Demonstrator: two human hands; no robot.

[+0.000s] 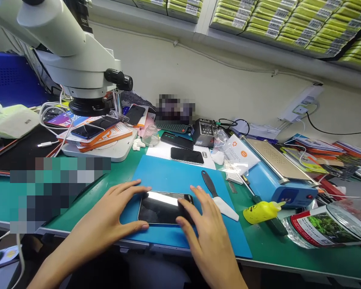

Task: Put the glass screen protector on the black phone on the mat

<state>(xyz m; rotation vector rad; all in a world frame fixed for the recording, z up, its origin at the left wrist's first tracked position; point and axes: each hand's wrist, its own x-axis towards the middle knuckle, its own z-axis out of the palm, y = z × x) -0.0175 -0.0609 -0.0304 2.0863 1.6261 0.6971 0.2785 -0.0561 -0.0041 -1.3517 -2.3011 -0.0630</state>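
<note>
A black smartphone (159,210) lies flat, screen up, on a blue mat (168,170), with a bright light reflection along its upper side. My left hand (117,208) spans the phone's left end, thumb at the lower corner and a finger at the upper one. Over the right end is my right hand (206,220); its thumb and index finger touch the glass and lower edge, while other fingers reach past the upper right corner. Right of the phone rests a spatula (225,208) with a black handle and white blade.
A microscope (87,68) overhangs the left side. Behind the mat lies another phone (186,155) on white paper. To the right are a blue machine with a metal plate (276,160), a yellow squeeze bottle (260,212) and a clear labelled jar (321,224). The bench's front edge runs close below the phone.
</note>
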